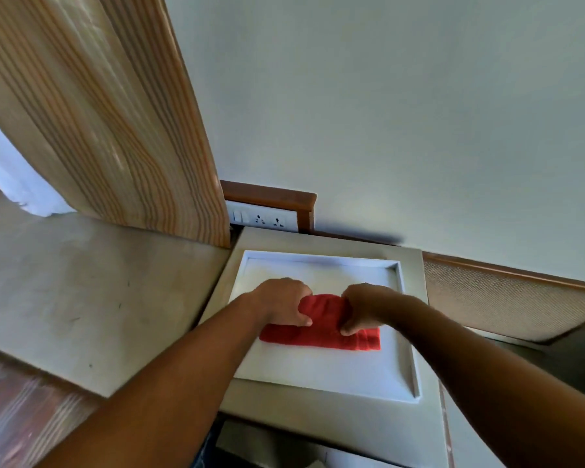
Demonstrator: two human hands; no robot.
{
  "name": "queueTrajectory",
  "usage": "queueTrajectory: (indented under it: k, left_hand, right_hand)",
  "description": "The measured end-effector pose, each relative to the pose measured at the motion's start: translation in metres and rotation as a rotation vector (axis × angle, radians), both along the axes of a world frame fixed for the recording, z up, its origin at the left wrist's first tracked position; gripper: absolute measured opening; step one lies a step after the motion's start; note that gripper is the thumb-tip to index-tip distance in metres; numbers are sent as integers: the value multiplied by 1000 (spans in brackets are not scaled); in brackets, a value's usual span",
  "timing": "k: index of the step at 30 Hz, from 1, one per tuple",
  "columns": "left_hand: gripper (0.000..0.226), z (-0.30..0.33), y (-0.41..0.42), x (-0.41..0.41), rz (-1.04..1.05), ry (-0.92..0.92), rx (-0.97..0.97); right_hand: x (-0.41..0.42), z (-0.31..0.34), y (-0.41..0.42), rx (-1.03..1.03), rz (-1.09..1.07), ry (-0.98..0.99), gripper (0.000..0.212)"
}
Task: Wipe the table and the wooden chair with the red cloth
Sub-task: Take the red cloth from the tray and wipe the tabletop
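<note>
The red cloth lies folded on the small table, inside its recessed white top. My left hand grips the cloth's raised fold from the left, thumb underneath. My right hand pinches the same fold from the right. Both forearms reach in from the bottom of the view. The lower part of the cloth lies flat as a strip on the white surface. No wooden chair is clearly in view.
A wide grey surface adjoins the table on the left. A striped curtain hangs above it. A switch and socket plate sits on the wall behind. A woven cane panel is at the right.
</note>
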State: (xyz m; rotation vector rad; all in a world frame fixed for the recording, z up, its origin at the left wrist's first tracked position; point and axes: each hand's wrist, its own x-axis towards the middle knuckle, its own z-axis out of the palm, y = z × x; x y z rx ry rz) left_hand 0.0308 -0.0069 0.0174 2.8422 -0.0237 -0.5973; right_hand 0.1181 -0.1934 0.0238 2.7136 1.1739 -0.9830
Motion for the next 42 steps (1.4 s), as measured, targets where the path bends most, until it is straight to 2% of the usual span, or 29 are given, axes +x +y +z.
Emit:
queueTrajectory:
  k: [2, 4, 6, 7, 9, 11, 15, 18, 20, 22, 23, 24, 25, 27, 30, 31, 32, 34, 36, 38, 42]
  left_hand:
    - [29, 16, 16, -9, 112, 97, -216]
    - [36, 41, 46, -25, 251, 149, -428]
    - [48, 65, 88, -53, 375, 139, -591]
    - [51, 74, 112, -69, 422, 121, -667]
    - [53, 79, 158, -103, 506, 70, -805]
    - [55, 67, 206, -142, 646, 22, -930]
    - [34, 7, 284, -214, 985, 27, -1129]
    - [21, -34, 335, -243, 1156, 1, -1170]
    - [23, -49, 366, -246, 1313, -213, -1238]
    - [31, -60, 405, -248, 1525, -593, -1336]
    - [34, -65, 425, -251, 1600, -761, -1273]
    - [36, -70, 441, -255, 1645, -861, -1083]
    - [37, -77, 460, -259, 1643, -862, -825]
    - [41, -97, 492, -269, 1484, -724, -389]
    - [58, -132, 526, -278, 1093, -465, 36]
    - [62, -144, 532, -280, 1030, -387, 143]
    - [65, -154, 537, -281, 1014, -356, 197]
    - [67, -169, 540, -284, 1077, -381, 205]
    - [68, -180, 545, -283, 1132, -405, 211]
    - [68, -186, 551, -281, 1156, -399, 221]
    - [67, -187, 554, -281, 1162, -372, 221]
  right_hand:
    - [9, 18, 6, 63, -5, 189, 34]
    - [13, 35, 14, 323, -124, 452, 29]
    - [6, 46, 36, 591, -259, 781, 34]
    - [-2, 48, 52, 683, -309, 865, 36]
    - [-22, 49, 92, 804, -403, 875, 37]
    - [-47, 42, 141, 836, -474, 851, 34]
    - [-103, 13, 239, 766, -541, 825, 23]
    - [-138, -16, 314, 688, -629, 835, 23]
    - [-150, -34, 352, 674, -732, 845, 24]
    - [-158, -52, 383, 641, -850, 807, 21]
    - [-161, -64, 392, 592, -833, 705, 16]
    - [-165, -72, 395, 499, -725, 534, 13]
    - [-170, -81, 398, 413, -567, 316, 15]
    - [-181, -96, 400, 355, -304, -45, 20]
    - [-191, -107, 414, 430, -24, -167, 33]
    - [-189, -113, 425, 451, 107, -182, 40]
    - [-185, -119, 439, 464, 229, -192, 46]
    - [-178, -130, 470, 362, 395, -181, 61]
    - [-164, -145, 505, 243, 520, -209, 75]
    - [-142, -159, 545, 210, 607, -246, 80]
    - [-116, -162, 648, 240, 402, -341, 70]
